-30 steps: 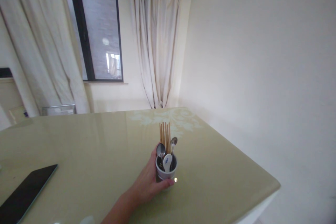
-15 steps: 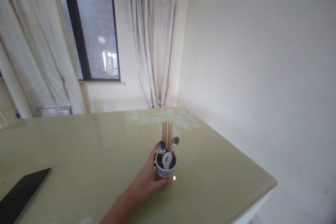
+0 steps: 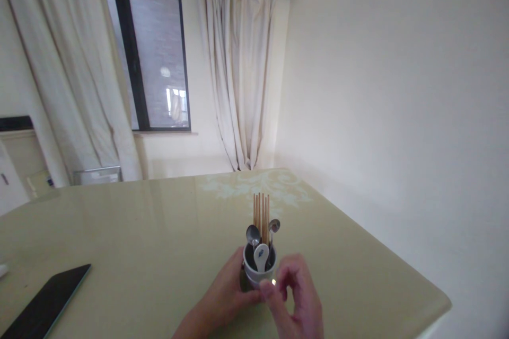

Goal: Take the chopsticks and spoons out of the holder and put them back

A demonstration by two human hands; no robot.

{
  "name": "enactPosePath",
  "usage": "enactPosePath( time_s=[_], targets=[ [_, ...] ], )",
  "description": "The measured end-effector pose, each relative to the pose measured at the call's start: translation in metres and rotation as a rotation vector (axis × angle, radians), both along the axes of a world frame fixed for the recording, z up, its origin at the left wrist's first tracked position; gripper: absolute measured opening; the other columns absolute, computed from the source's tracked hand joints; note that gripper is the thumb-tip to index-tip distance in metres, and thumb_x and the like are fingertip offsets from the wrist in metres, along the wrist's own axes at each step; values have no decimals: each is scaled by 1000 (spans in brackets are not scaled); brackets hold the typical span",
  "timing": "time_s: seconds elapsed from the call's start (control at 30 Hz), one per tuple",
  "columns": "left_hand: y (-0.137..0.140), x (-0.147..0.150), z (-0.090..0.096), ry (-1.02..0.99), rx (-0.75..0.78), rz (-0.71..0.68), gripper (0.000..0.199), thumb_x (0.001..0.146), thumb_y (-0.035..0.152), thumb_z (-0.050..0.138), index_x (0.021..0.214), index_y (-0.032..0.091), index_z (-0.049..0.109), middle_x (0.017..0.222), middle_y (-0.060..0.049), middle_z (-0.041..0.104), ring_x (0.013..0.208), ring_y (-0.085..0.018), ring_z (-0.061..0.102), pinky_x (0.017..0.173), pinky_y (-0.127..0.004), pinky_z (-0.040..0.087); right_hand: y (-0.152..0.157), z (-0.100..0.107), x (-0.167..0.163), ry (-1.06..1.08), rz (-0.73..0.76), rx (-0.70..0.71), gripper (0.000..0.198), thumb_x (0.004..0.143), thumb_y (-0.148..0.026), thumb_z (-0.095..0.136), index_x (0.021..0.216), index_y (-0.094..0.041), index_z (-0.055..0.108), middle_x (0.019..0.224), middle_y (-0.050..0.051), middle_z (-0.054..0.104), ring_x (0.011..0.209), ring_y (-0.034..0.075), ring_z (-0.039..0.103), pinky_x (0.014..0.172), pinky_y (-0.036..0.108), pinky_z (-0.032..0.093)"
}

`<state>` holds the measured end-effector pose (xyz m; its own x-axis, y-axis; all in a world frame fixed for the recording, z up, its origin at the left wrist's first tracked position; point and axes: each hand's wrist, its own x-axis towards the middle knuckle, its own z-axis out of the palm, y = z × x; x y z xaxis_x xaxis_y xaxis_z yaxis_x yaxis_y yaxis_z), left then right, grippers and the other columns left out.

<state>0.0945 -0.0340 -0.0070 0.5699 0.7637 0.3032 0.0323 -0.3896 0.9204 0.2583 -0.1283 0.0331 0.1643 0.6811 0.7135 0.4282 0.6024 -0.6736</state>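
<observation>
A light grey cup [image 3: 255, 277] stands on the table, with my left hand [image 3: 223, 295] wrapped around its left and near side. Upright in the cup are several wooden chopsticks [image 3: 260, 214], two metal spoons [image 3: 253, 234] and a white ceramic spoon [image 3: 261, 257] with a small blue mark. The second metal spoon [image 3: 274, 226] leans to the right. Just right of the cup is my right hand [image 3: 304, 296], its fingers loosely curled and the thumb apart from them. Nothing shows in it. My left fingertips are partly hidden behind the cup.
The glossy pale green table [image 3: 159, 233] runs to a wall [image 3: 389, 116] on the right. A dark flat panel [image 3: 47, 299] lies at the lower left. Curtains [image 3: 242, 74] and a window [image 3: 159, 53] are beyond the table.
My right hand has come into view from below, beside the cup. The view has shifted slightly, while my left hand keeps its grip on the cup.
</observation>
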Motion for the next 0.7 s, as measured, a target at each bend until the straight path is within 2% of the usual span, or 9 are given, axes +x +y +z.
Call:
enactPosePath(
  time_s=[0.07, 0.1, 0.13, 0.17, 0.27, 0.4, 0.53, 0.7],
  targets=[
    [0, 2, 0, 6, 13, 26, 69, 81, 43, 87, 143, 25, 62, 140, -12, 69, 129, -37, 62, 113, -48, 51, 15, -14, 5, -5, -264, -83, 56, 83, -35, 85, 131, -25, 57, 107, 9, 67, 88, 28, 68, 73, 40, 61],
    [0, 3, 0, 5, 20, 31, 70, 82, 41, 87, 144, 26, 61, 143, -11, 68, 131, -37, 62, 114, -47, 50, 22, -21, 6, -34, -314, -115, 78, 76, -36, 88, 144, -24, 51, 123, 14, 66, 104, 34, 69, 82, 45, 62],
    [0, 4, 0, 4, 29, 31, 70, 82, 38, 86, 146, 27, 60, 146, -11, 66, 133, -36, 61, 116, -47, 48, 28, -27, 7, -70, -322, -151, 91, 72, -35, 90, 151, -24, 45, 134, 16, 64, 117, 38, 67, 90, 49, 61],
    [0, 5, -1, 5, 42, 28, 71, 82, 35, 86, 147, 29, 59, 149, -10, 64, 136, -36, 59, 119, -47, 46, 34, -32, 7, -110, -303, -190, 96, 71, -34, 89, 154, -24, 42, 139, 16, 63, 124, 40, 66, 96, 51, 60],
    [1, 4, -5, 26, 72, 48, 77, 80, 26, 86, 150, 30, 56, 154, -9, 60, 143, -35, 53, 125, -49, 39, 49, -39, 9, -194, -240, -276, 82, 75, -32, 82, 150, -23, 48, 137, 14, 70, 126, 39, 69, 104, 51, 58],
    [7, 1, -17, 135, 16, 121, 95, 70, 20, 89, 156, 28, 49, 151, -12, 61, 142, -37, 54, 123, -53, 40, 69, -35, 20, -230, -287, -259, 64, 79, -35, 75, 139, -21, 57, 131, 15, 73, 120, 38, 72, 103, 50, 59],
    [11, -1, -27, 200, -57, 186, 102, 74, 25, 83, 164, 26, 35, 151, -15, 58, 142, -35, 52, 124, -56, 39, 94, -28, 45, -255, -381, -266, 63, 79, -37, 72, 137, -20, 56, 130, 17, 73, 121, 38, 71, 103, 51, 57],
    [15, -1, -35, 198, -32, 200, 99, 77, 30, 80, 164, 27, 34, 147, -14, 61, 138, -34, 55, 123, -56, 39, 124, -24, 81, -270, -455, -319, 62, 81, -39, 69, 137, -15, 54, 132, 20, 71, 123, 38, 69, 104, 49, 55]
  ],
)
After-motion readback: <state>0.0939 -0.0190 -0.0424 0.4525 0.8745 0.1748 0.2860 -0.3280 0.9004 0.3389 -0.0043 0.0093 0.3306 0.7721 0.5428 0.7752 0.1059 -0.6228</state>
